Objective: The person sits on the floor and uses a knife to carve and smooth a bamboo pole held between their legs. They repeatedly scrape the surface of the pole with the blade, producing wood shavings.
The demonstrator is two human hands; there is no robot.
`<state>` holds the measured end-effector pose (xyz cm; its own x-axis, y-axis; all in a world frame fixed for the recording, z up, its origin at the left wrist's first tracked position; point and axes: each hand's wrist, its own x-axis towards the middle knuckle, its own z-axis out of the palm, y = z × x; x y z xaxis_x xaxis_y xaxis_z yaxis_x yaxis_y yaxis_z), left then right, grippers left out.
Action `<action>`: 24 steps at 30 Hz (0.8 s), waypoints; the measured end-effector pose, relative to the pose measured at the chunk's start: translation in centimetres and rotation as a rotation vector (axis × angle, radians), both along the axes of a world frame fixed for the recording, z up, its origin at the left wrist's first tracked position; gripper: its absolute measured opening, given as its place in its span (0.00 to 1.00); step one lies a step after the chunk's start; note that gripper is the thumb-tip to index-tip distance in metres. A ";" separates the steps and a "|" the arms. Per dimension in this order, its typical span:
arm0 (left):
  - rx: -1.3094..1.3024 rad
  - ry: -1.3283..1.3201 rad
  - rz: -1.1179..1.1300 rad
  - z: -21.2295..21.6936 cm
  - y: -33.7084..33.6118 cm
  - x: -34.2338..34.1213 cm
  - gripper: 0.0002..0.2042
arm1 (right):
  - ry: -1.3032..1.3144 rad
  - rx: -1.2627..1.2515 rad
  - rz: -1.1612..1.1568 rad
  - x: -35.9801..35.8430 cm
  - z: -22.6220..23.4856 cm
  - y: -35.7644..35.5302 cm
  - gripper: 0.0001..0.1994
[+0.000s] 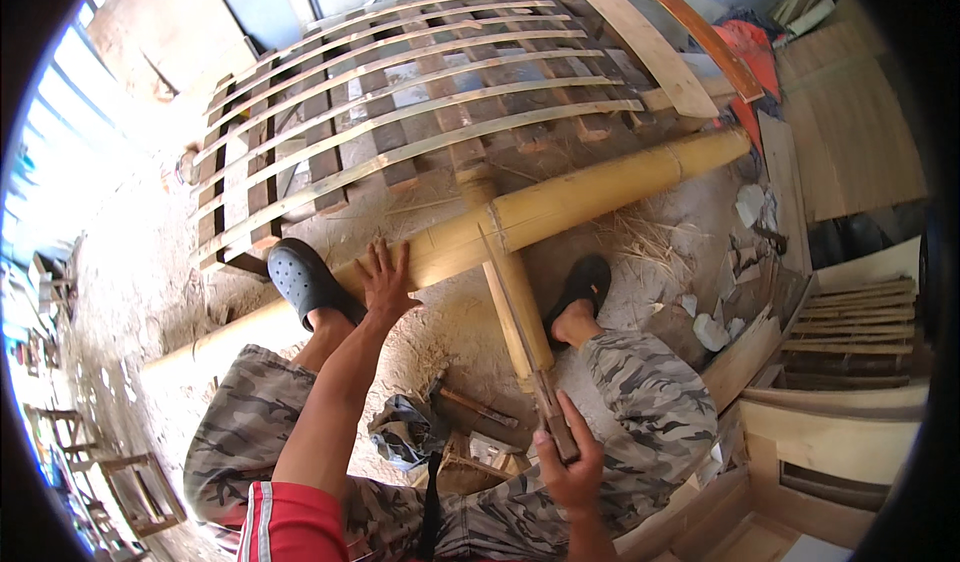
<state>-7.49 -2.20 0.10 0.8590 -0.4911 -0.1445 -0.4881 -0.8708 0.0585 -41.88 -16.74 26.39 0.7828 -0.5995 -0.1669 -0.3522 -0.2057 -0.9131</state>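
Two bare hands: left hand point(384, 280) open, palm down, fingers spread on a thick, yellow, round bamboo pole point(600, 192); right hand point(572, 467) wrapped around the brown handle of a long, narrow, metal-bladed handsaw point(548, 397).
Saw line: the blade reaches from lower centre up to the pole near the centre of the frame; whether the teeth have entered the wall cannot be told. The step appears to be sawing across the pole, best done with the blade square to its length.
Stroke: long, even strokes with light pressure should suit hollow bamboo; easing off towards the far wall would limit splintering.
Bracing: a dark blue-grey, perforated clog point(298, 274), left of centre, appears to press on the pole beside the left hand. Firm weight here should check rolling; the spread fingers are best kept well clear of the blade.
Support: a shorter, yellow bamboo length point(525, 307) runs crosswise beneath the pole at centre; sawing just beside this rest should reduce bounce.
Pole position: slanting from the lower left to the upper right of the frame, below a pale-slatted wooden platform point(400, 152).
Pole surface: smooth, golden yellow, faintly mottled, with narrow node rings; brightly lit and nearly washed out toward its left end.
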 end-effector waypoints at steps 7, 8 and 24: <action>0.043 -0.172 -0.057 -2.8 2.3 3.3 0.63 | -0.050 -0.041 0.014 -3.7 0.6 -3.8 0.29; 0.024 -0.096 -0.063 -2.0 1.3 3.0 0.63 | -0.033 -0.034 -0.008 -4.3 0.7 -4.0 0.29; -0.020 0.268 -0.243 4.4 1.2 6.4 0.56 | 0.009 0.047 0.046 0.1 -0.5 -1.4 0.29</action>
